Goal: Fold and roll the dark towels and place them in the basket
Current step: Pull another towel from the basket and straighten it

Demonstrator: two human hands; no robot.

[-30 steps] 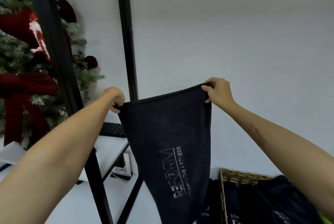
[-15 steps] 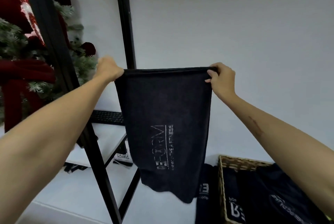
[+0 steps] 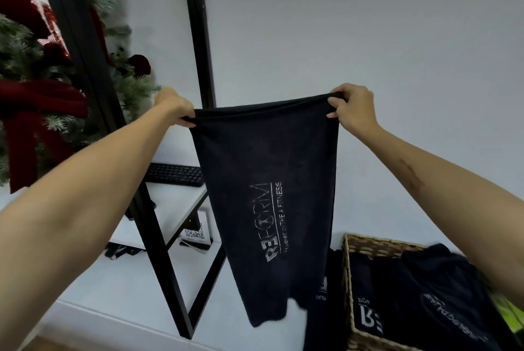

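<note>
A dark towel (image 3: 263, 180) with a white printed logo hangs in the air in front of me, doubled over along its top edge. My left hand (image 3: 174, 107) pinches its top left corner and my right hand (image 3: 353, 108) pinches its top right corner. The towel's lower end dangles free above the white surface. At the lower right stands a woven basket (image 3: 347, 262) with several dark towels (image 3: 425, 294) lying loosely inside. Another dark towel (image 3: 323, 297) hangs over the basket's left side.
A black metal frame (image 3: 158, 223) with slanted legs stands at the left on the white surface (image 3: 113, 294). A black keyboard (image 3: 175, 175) lies on a white shelf behind it. A decorated Christmas tree (image 3: 34, 67) fills the far left. The white wall (image 3: 368, 39) is behind.
The towel and both hands sit lower in view than half a second ago, after rising before that. The top edge now sags a little between my hands.
</note>
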